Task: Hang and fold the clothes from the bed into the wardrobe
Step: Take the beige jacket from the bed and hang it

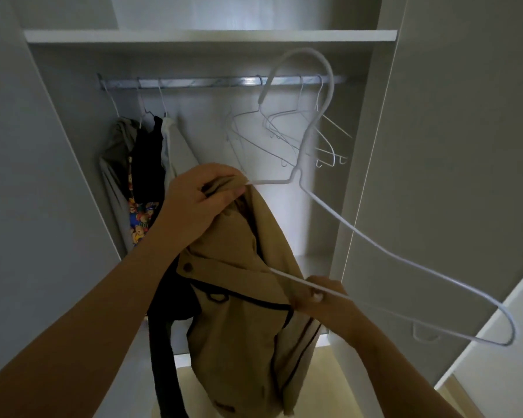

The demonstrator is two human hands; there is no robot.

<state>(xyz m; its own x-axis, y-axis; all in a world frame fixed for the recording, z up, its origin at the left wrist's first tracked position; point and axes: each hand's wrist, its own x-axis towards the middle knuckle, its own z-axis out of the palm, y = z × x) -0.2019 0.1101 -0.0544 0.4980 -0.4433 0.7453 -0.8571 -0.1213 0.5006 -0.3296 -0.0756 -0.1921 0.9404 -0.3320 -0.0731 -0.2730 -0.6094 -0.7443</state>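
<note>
Tan garment [239, 297] is gripped at its top edge by curled left hand [194, 200], frame centre. White wire hanger [297, 175], one arm inside the cloth, is pinched by right hand [326, 300], lower right.

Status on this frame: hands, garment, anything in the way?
Left hand grips tan garment at its top; right hand pinches white hanger by its lower bar. Hanger half inside garment, not yet on rail. Empty hangers right of rail, hung clothes left.
</note>
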